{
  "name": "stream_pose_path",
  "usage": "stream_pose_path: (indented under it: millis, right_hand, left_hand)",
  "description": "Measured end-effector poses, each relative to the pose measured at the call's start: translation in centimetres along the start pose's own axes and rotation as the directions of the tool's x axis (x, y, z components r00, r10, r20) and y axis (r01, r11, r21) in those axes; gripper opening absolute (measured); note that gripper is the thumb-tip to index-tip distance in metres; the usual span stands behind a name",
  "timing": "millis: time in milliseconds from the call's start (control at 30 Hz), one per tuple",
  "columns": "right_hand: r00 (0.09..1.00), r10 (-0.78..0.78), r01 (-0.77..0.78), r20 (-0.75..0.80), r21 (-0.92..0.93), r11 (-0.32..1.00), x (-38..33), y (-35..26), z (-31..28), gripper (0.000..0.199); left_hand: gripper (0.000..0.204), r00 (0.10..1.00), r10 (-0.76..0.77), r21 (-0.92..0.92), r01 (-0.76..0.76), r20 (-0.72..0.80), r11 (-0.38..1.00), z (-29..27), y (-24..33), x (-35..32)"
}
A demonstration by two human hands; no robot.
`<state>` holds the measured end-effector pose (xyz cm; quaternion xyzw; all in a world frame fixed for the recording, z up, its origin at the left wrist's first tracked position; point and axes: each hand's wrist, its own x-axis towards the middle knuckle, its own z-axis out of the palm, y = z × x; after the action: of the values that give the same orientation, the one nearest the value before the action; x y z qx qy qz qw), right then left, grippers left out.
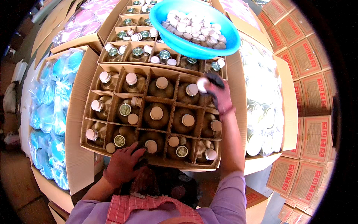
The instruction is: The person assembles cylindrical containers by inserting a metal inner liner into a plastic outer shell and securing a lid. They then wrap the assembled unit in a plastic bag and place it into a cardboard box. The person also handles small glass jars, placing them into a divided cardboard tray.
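Note:
Glass bottles stand upright in a divided cardboard box in front of me. Many wear pale caps, such as the capped bottle in the middle. Two bottles in the front row, an uncapped bottle and another uncapped bottle, show bare mouths with loose caps beside them. My right hand, in a dark fingertip glove and blurred, pinches a white bottle cap over the back right compartments. My left hand rests at the box's front edge, fingers apart, near the front-row bottles.
A blue basin heaped with white caps sits on a second box of bottles behind. Open cartons flank me: blue bagged lids on the left, pale bagged lids on the right. Printed cartons are stacked far right.

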<state>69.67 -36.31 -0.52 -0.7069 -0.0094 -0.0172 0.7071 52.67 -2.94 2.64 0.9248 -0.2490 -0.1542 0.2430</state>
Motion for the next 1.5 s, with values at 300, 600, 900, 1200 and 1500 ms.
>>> stream_pose_path:
  millis: [300, 600, 900, 1200, 1500]
  right_hand:
    - [0.946, -0.183, 0.075, -0.266, -0.37, 0.926, 19.2, 2.2, -0.2, 0.029]
    - [0.994, 0.099, -0.085, -0.043, -0.878, 0.471, 15.9, 5.8, 0.7, 0.033]
    - [0.963, 0.043, -0.269, -0.266, -0.939, 0.215, 18.9, 8.4, 4.7, 0.05]
    - [0.957, 0.089, -0.283, -0.277, -0.814, 0.508, 16.9, 9.0, -0.2, 0.061]
    - [0.989, 0.113, -0.144, -0.098, -0.432, 0.89, -3.5, -0.2, 11.6, 0.033]
  left_hand:
    - [0.058, 0.992, -0.108, -0.103, 0.114, 0.064, 0.988, -1.7, -3.0, 0.5]
    - [0.059, 0.992, -0.09, -0.198, 0.107, 0.093, 0.974, -2.1, -5.6, 1.3]
    - [0.056, 0.989, -0.122, -0.292, 0.143, 0.089, 0.946, -1.4, -6.2, -0.4]
    - [0.055, 0.968, -0.092, -0.296, 0.019, -0.234, 0.955, -0.2, -5.8, -1.8]
    - [0.05, 0.696, -0.166, -0.219, 0.013, -0.698, 0.976, 0.1, -8.2, -10.2]
